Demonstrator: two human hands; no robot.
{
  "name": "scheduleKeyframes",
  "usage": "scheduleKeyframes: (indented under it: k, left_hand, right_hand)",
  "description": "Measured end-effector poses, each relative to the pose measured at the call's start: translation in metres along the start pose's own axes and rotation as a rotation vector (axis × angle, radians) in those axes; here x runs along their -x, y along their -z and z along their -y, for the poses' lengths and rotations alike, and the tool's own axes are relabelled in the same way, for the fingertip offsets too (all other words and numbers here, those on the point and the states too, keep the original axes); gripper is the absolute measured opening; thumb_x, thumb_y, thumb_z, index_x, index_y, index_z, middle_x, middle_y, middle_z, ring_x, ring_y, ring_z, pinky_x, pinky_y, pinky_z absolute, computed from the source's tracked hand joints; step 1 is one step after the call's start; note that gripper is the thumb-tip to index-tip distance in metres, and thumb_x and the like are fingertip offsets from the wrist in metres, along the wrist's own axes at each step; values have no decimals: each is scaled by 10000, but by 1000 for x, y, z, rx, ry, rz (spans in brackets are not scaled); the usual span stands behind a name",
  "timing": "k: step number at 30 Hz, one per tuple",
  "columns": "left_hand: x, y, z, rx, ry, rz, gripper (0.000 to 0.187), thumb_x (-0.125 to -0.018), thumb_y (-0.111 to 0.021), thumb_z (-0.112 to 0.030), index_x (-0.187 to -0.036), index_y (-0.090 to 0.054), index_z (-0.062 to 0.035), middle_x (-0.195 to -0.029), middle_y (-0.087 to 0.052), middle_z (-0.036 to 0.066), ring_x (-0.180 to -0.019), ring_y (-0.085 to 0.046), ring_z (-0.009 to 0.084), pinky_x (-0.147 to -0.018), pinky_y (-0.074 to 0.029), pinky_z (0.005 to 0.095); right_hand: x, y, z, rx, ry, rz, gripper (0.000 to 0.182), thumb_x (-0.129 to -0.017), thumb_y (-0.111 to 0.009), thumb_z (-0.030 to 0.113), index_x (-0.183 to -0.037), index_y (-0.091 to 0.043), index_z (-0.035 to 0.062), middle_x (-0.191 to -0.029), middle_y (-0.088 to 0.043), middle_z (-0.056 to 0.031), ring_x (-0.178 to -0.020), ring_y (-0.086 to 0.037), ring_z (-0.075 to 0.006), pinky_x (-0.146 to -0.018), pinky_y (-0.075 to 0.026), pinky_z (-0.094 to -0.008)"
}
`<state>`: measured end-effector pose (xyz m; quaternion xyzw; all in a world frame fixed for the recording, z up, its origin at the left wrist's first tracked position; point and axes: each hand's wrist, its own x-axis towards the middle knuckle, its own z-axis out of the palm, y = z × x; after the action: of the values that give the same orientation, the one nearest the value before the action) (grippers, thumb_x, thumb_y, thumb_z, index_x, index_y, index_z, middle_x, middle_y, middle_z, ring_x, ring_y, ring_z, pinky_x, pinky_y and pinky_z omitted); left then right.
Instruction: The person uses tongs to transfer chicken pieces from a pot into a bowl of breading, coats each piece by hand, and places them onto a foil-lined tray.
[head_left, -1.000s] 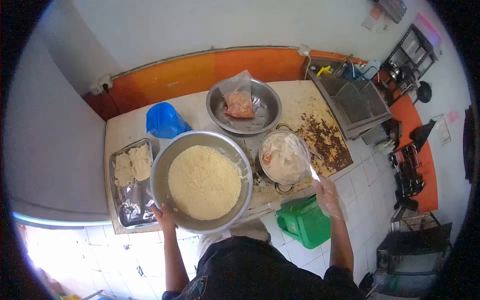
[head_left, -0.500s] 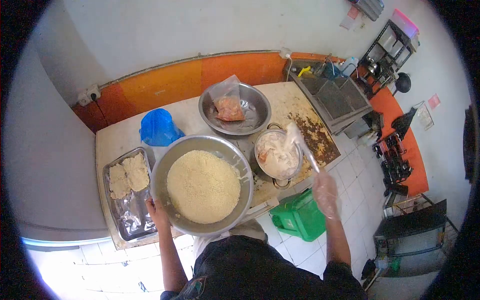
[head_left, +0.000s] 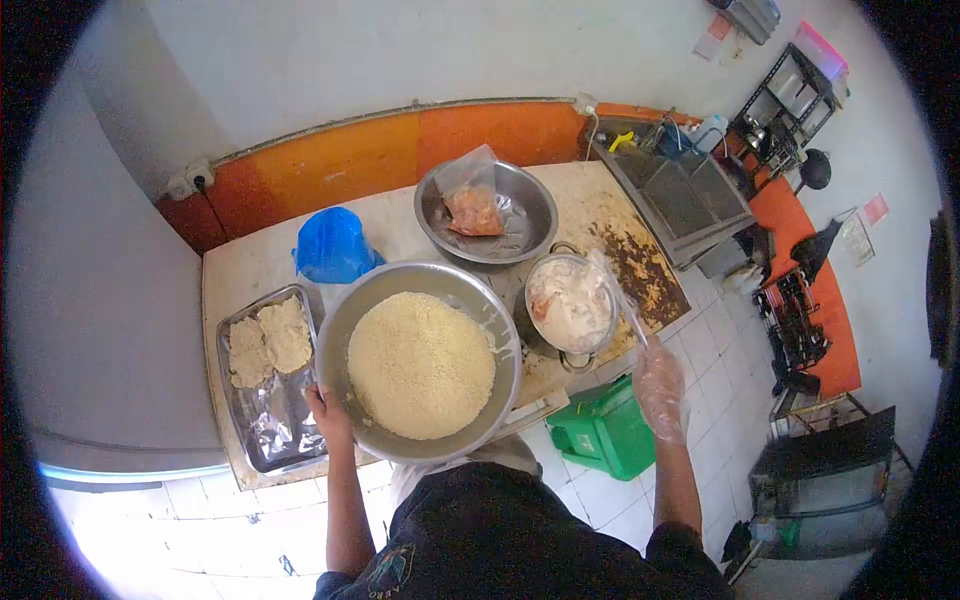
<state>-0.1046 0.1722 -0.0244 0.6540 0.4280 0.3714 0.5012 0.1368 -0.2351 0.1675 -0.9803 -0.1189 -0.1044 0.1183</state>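
Note:
My left hand (head_left: 328, 415) holds the near-left rim of a large metal bowl (head_left: 508, 375) filled with pale yellow crumbs (head_left: 422, 365), thumb at the rim, other fingers partly hidden. My right hand (head_left: 659, 388), in a clear plastic glove, is wrapped round a long, silvery tongs-like utensil (head_left: 633, 318). Its far end, smeared with pale batter, is at the right rim of a two-handled pot (head_left: 577, 364). In the pot, creamy batter (head_left: 570, 305) coats pinkish-orange pieces. Left of the bowl, a metal tray (head_left: 275, 425) carries crumb-coated pieces (head_left: 270, 340).
Behind the pot, another metal bowl (head_left: 535, 215) contains a clear bag of orange-pink pieces (head_left: 474, 210). A blue plastic bag (head_left: 332, 245) sits behind the crumb bowl. A green bin (head_left: 605, 435) stands below the table's right front edge. At the back right is a sink (head_left: 680, 195).
The utensil's batter-covered end has shifted from over the pot to its right rim. My left hand stays on the bowl. The whole view has shifted slightly.

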Motion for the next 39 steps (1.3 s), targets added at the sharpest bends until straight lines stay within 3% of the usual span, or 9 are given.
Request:
scheduleKeyframes:
  k: [7,9,10,14,19,23,30,36,39]
  left_hand:
    - [-3,1,32,54,147,50,212,-990,-443,-219,-1075,-488,-30,-972,-531,74,-907,-470,162,-853,-385,300]
    - [-1,-2,41,-113,-205,-18,248,-988,-454,-239,-1114,-491,-29,-998,-540,82,-939,-482,168,-872,-388,306]
    - [1,-4,19,90,168,-14,280,-985,-462,-247,-1144,-481,-17,-1034,-553,104,-959,-499,199,-887,-391,319]
    - [-2,-8,27,-128,98,-154,299,-982,-469,-244,-1163,-460,-6,-1052,-562,134,-957,-512,237,-892,-392,331]
    - [-2,-1,11,-100,175,-18,277,-987,-455,-233,-1151,-439,-11,-1028,-560,162,-931,-520,261,-867,-408,355]
    - [-1,1,2,20,90,11,210,-991,-440,-189,-1115,-440,-19,-984,-557,130,-888,-511,211,-823,-416,340]
    - [-3,-1,3,-3,103,-17,200,-983,-442,-172,-1100,-440,-10,-932,-575,135,-847,-520,202,-792,-425,336]
    - [-2,3,3,45,134,41,229,-981,-455,-188,-1136,-443,-20,-837,-531,75,-752,-482,155,-700,-413,316]
    - [4,4,-13,60,135,10,251,-985,-455,-201,-1163,-443,-25,-817,-505,44,-727,-461,127,-670,-402,293]
  right_hand:
    - [8,30,36,-6,-5,92,236,-929,-480,167,-1096,-573,27,-900,-618,-242,-836,-587,-430,-731,-444,-528]
    - [17,35,43,-8,132,73,223,-928,-488,169,-1077,-577,29,-872,-612,-236,-809,-583,-427,-710,-437,-532]
    - [23,44,53,-12,153,83,210,-930,-496,180,-1050,-582,31,-849,-604,-231,-789,-577,-427,-694,-432,-529]
    - [48,63,89,-199,233,260,200,-923,-519,190,-1050,-577,46,-803,-579,-211,-749,-566,-375,-673,-432,-469]
    - [66,5,117,-361,304,528,213,-922,-537,212,-1043,-578,42,-803,-585,-181,-711,-572,-365,-645,-439,-467]
    - [71,-27,110,-67,579,346,244,-913,-554,202,-1090,-560,34,-823,-588,-184,-738,-578,-386,-664,-455,-483]
    - [31,21,57,379,364,14,268,-883,-543,150,-1101,-566,-5,-872,-611,-204,-845,-594,-364,-733,-471,-468]
    - [-58,-130,-40,515,437,169,299,-812,-601,136,-1061,-587,-30,-899,-628,-190,-908,-607,-331,-812,-492,-432]
    - [-67,-147,-15,34,578,65,218,-851,-570,125,-1036,-598,12,-900,-616,-130,-850,-603,-287,-759,-488,-393]
